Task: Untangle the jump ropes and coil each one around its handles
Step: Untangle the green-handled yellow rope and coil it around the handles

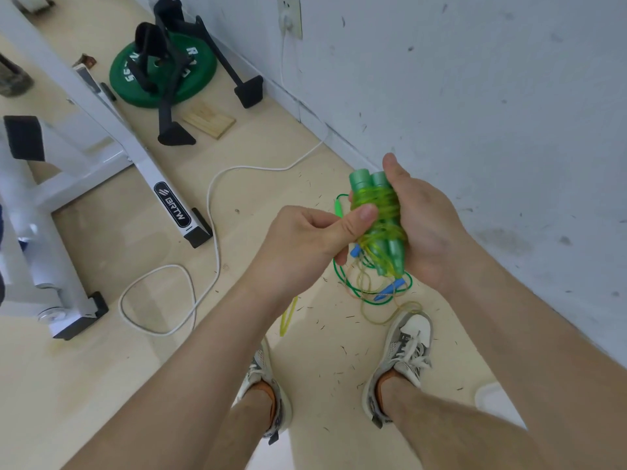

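Two teal-green handles point(373, 184) lie side by side with a translucent yellow-green rope point(380, 206) coiled around them. My right hand point(427, 228) grips this bundle from the right. My left hand point(305, 242) holds it from the left, thumb pressed on the coils, fingers curled. On the floor below lies a tangle: a green rope point(342, 283) with a green handle point(338, 209), blue handles point(390, 290) and a pale yellow rope point(386, 317). A bright yellow piece point(287, 317) shows under my left wrist.
A white wall point(475, 96) runs close on the right. A white charging cable point(210, 212) loops over the floor from a wall socket. White gym equipment point(101, 130), a green weight plate point(163, 72), a black stand and a wooden block point(208, 120) stand at left. My shoes point(407, 347) are below.
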Motion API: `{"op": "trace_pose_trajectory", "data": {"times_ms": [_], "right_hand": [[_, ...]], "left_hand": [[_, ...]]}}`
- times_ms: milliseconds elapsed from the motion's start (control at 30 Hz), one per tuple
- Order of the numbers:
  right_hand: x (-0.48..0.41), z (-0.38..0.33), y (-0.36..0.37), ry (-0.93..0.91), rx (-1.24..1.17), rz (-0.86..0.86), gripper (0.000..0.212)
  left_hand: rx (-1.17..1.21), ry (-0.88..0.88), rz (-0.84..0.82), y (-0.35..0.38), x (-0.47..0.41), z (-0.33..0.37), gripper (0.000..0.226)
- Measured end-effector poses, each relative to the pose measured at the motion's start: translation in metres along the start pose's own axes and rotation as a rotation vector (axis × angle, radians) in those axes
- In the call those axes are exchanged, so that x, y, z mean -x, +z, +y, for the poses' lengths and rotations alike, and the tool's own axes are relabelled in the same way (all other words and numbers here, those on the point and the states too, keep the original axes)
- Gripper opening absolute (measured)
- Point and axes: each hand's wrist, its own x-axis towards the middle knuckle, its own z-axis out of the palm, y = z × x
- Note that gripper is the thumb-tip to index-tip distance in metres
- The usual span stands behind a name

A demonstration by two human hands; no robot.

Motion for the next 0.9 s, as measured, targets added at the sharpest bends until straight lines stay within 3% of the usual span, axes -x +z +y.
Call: {"op": "trace_pose_trajectory", "data": {"times_ms": [100,167,267,333,367,500,633,767,833,900], "right_hand": [[-0.002,0.005,0.002,0.041,0.023,-0.025,0.054],[-0.004,0.008,0.002,0.013,0.203,0.011,0.052],[-0.005,0.013,0.003,-0.089,0.512,-0.02,0.056],[-0.001,0.017,0.007,-0.058,0.537,-0.103,0.067],[0.0,0.019,0.008,-0.058,0.518,-0.103,0.065],[-0.005,0.015,0.002,-0.087,0.271,0.048,0.027],[-0.004,0.003,-0.01,0.042,-0.088,-0.159,0.007],[0.002,-0.003,-0.011,0.148,-0.274,-0.4,0.009],[0.003,-0.001,-0.011,0.145,-0.273,-0.505,0.017],[0.003,0.001,-0.012,0.148,-0.299,-0.587,0.026]], "left_hand": [[0.082,-0.003,-0.007,0.002,0.002,0.002,0.055],[0.028,0.02,0.086,0.004,-0.001,-0.001,0.048],[-0.427,0.149,0.28,0.007,-0.004,-0.01,0.051],[-0.751,0.206,0.318,0.011,-0.002,-0.011,0.051],[-0.765,0.233,0.305,0.013,-0.001,-0.012,0.048],[-0.556,0.382,0.13,0.013,-0.002,-0.014,0.029],[-0.136,0.226,0.017,0.002,-0.002,-0.003,0.012],[-0.034,0.077,0.076,-0.009,-0.005,0.001,0.015],[0.015,0.011,-0.066,-0.012,-0.003,0.005,0.012],[0.087,-0.017,-0.265,-0.011,0.002,0.008,0.023]]}}
